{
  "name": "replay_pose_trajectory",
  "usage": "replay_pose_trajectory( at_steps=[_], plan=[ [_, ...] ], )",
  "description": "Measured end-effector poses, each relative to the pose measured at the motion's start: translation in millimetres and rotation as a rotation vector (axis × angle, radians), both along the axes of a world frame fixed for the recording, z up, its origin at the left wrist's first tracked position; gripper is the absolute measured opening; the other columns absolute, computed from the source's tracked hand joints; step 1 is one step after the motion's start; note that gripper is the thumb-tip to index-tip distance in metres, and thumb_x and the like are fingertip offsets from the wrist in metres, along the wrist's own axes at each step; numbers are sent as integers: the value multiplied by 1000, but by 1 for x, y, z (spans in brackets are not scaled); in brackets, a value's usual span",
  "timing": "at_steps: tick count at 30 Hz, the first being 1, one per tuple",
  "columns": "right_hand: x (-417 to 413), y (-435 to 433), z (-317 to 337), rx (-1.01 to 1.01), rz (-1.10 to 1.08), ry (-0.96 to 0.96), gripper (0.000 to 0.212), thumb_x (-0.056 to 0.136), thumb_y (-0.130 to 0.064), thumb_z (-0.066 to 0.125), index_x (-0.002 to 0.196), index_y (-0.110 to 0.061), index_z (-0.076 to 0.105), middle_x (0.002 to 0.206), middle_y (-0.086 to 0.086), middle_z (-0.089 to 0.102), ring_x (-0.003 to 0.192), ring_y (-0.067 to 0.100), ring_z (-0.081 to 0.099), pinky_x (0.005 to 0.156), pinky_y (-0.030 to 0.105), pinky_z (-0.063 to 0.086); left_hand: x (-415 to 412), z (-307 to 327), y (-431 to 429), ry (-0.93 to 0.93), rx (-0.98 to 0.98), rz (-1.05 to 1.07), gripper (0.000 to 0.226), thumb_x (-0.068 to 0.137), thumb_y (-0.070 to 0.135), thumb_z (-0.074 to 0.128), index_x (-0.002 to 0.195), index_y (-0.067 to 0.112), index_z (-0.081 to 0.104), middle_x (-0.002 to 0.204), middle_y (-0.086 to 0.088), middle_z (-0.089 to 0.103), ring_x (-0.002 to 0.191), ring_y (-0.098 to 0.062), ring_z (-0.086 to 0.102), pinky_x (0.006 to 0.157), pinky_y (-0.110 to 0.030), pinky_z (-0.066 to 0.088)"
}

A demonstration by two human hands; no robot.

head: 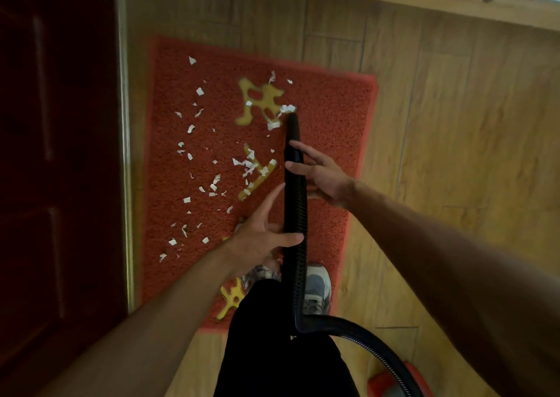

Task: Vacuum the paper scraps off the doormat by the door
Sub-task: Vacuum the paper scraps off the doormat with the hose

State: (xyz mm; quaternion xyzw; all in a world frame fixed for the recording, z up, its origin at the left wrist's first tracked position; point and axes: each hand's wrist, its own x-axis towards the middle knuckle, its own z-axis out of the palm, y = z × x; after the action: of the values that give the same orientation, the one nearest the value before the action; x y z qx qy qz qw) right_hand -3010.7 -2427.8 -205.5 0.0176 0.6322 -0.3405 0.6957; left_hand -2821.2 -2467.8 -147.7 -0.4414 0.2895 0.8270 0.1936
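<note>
Hose (pixel 295 202), clasped loosely in left hand (pixel 263 239) and right hand (pixel 324 178), seems to be sucking paper scraps (pixel 248 163) at the doormat (pixel 333 108) middle, and should next sweep toward the edge nearest the door (pixel 45 154).

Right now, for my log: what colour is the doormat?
The doormat is red with yellow characters; head view shows it best.

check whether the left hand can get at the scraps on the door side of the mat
Probably yes. The left hand is over the doormat, with open mat between it and those paper scraps. It holds the vacuum hose, though, so it must let go first.
</note>
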Motion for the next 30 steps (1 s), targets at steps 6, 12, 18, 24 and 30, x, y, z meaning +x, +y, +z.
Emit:
replay_pose_trajectory(
  at_steps=[6,12,18,24,30],
  plan=[
    [20,-12,8,27,88,-65,58,91,-19,68,141,-39,47,127,1,58,101,22,68,74,35,58,23,11,-2,-42,71,101,97,87,-4,68,142,65,26,102,-9,74,94,-33,71,63,-45,59],
    [22,-29,7,5,103,-35,58,92,-16,66,142,-37,48,123,1,59,97,20,69,70,33,59,25,12,-12,-57,89,117,95,87,-3,67,140,66,28,113,-19,69,98,-37,70,61,-44,59],
    [-4,-25,6,29,-6,49,56,92,-12,65,141,-34,49,129,5,56,104,25,66,77,39,60,-5,3,-23,-20,55,33,96,87,-1,68,141,66,26,109,-14,73,98,-34,71,80,-58,57],
    [-30,2,8,90,-128,89,55,92,-14,66,140,-34,50,127,6,61,102,23,68,70,33,58,-36,7,-23,13,78,-78,95,88,0,67,145,62,22,116,-14,71,101,-33,71,75,-56,59],
    [-30,-2,11,103,-156,104,54,92,-14,65,139,-35,51,127,5,61,104,24,67,71,33,56,-43,10,-24,12,102,-60,93,89,1,65,145,62,22,121,-14,69,105,-34,69,79,-59,58]
  ],
)
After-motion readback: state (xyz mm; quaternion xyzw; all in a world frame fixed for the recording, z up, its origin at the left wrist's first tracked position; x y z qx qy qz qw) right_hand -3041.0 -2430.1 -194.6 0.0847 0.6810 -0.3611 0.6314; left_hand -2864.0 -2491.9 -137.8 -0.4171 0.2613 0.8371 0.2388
